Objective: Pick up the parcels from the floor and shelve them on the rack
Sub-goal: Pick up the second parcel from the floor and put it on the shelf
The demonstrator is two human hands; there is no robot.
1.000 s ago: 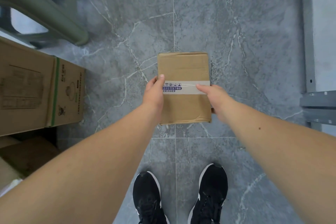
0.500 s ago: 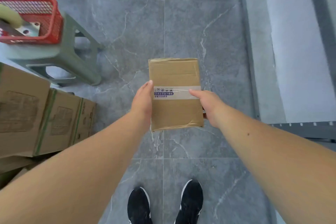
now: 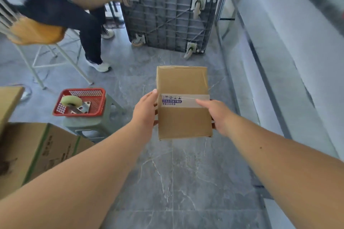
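Note:
A small brown cardboard parcel (image 3: 183,83) with a white tape strip across its top is held level in front of me, above the grey floor. My left hand (image 3: 145,110) grips its left edge, thumb on top. My right hand (image 3: 216,112) grips the right edge, with fingers on the tape strip. The metal rack (image 3: 290,65) with pale shelves runs along the right side; the parcel is left of it and apart from it.
A large cardboard box (image 3: 35,152) lies at lower left. A red basket (image 3: 96,107) with a tape roll sits on a green stool (image 3: 89,126). Ahead, a seated person (image 3: 61,11) handles an upturned wheeled dolly (image 3: 167,20). A metal-framed chair (image 3: 31,33) stands at the left.
My view has lifted from the floor and my feet toward the room ahead. Both hands keep the same grip, and the parcel has risen with them.

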